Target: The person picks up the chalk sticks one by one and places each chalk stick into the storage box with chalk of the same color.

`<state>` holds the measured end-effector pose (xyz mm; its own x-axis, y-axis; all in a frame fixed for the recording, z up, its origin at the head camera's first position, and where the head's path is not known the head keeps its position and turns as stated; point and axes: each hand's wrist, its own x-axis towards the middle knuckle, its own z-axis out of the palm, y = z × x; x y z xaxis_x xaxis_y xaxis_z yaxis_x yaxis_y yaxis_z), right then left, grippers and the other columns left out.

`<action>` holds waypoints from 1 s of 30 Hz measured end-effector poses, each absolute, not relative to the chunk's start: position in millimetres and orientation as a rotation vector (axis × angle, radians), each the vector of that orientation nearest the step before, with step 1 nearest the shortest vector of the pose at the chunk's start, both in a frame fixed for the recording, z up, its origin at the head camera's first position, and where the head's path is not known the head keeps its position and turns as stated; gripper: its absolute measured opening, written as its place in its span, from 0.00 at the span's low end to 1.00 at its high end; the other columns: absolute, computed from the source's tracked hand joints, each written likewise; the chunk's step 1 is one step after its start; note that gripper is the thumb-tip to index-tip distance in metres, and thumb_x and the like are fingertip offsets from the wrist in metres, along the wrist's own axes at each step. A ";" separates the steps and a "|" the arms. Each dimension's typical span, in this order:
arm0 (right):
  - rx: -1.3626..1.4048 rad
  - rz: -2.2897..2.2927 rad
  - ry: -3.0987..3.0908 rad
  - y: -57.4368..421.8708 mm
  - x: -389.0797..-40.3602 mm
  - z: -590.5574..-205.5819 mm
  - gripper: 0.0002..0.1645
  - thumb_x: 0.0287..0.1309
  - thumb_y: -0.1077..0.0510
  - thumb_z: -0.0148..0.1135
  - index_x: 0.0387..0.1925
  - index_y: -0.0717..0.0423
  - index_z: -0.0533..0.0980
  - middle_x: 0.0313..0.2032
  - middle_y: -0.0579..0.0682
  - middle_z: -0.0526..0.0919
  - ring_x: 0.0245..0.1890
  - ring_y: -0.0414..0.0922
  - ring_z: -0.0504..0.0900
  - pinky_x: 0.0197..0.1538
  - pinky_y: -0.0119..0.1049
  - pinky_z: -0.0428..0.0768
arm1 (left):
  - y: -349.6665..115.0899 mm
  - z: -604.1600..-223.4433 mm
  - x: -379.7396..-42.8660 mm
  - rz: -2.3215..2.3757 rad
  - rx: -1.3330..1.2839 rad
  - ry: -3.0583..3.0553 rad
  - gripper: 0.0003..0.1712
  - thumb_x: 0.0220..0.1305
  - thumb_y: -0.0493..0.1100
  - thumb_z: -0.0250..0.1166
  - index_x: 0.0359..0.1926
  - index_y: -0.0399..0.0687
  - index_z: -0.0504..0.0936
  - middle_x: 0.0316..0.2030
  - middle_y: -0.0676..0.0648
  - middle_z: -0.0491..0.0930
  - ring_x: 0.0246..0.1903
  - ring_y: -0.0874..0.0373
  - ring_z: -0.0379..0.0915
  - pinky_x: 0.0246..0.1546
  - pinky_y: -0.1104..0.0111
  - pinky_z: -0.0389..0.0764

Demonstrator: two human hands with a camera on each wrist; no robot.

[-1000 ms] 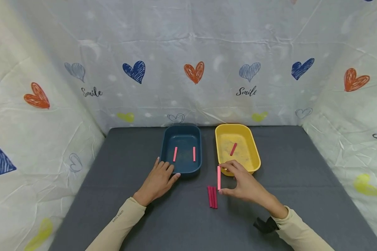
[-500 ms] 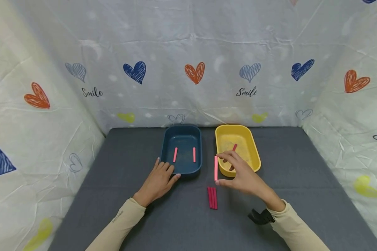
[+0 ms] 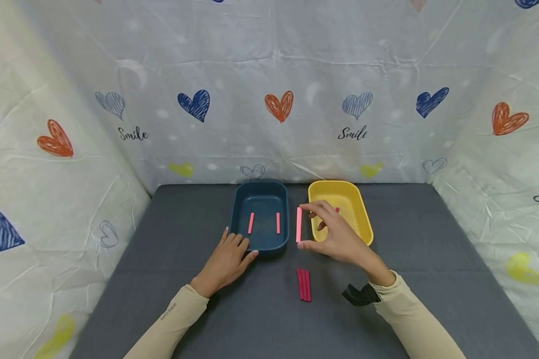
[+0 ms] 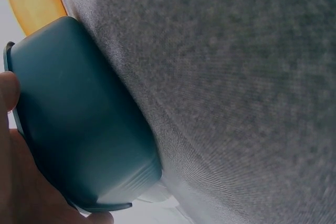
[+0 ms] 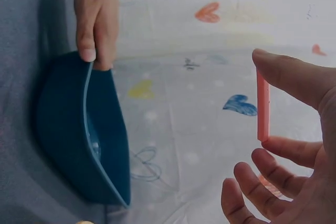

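Note:
My right hand [image 3: 334, 232] pinches a light pink stick [image 3: 299, 224] by its two ends, between thumb and forefinger. The stick is raised above the table, between the blue tub [image 3: 282, 245] and the yellow tub [image 3: 366, 224]. In the right wrist view, the pink stick [image 5: 263, 108] shows whole, with the other fingers loosely bent below it. My left hand [image 3: 224, 262] grips the near left corner of the blue tub's rim, the thumb outside. Two light pink sticks [image 3: 251, 223] lie apart in the blue tub. A dark red stick [image 3: 337, 210] in the yellow tub is mostly hidden behind my right hand.
Three dark red sticks [image 3: 303, 285] lie side by side on the grey tabletop [image 3: 269, 319], in front of the tubs. A heart-printed white cloth [image 3: 233, 134] stands behind the table and at both sides. A black strap [image 3: 360, 295] hangs at the right wrist.
My right hand has carried the pink stick away from me and leftward, from near the dark red sticks to beside the blue tub. The left hand stays in place.

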<state>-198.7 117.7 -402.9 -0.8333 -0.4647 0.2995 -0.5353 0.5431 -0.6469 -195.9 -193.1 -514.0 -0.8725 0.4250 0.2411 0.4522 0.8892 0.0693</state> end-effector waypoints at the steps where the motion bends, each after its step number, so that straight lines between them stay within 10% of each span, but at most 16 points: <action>1: 0.863 1.169 -2.683 116.2 -199.9 -402.4 0.49 0.43 0.45 0.79 0.66 0.45 0.68 0.59 0.47 0.72 0.54 0.43 0.74 0.48 0.41 0.81 | -193.1 -514.0 -195.9 -0.184 -0.670 -2.838 0.22 0.72 0.61 0.53 0.42 0.47 0.78 0.38 0.46 0.76 0.45 0.49 0.71 0.70 0.40 0.57; 30: 0.906 1.290 -2.632 81.3 -239.3 -396.9 0.45 0.48 0.43 0.75 0.67 0.46 0.68 0.60 0.50 0.71 0.53 0.47 0.75 0.48 0.45 0.83 | -192.9 -513.4 -197.5 -0.164 -0.657 -2.849 0.25 0.71 0.62 0.53 0.47 0.45 0.79 0.41 0.44 0.78 0.48 0.48 0.72 0.70 0.39 0.57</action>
<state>-239.3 81.3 -396.9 -0.8229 -0.4753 0.3114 -0.5372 0.4724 -0.6987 -197.5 -192.9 -513.4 -0.8779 0.4197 0.2305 0.4433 0.8944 0.0601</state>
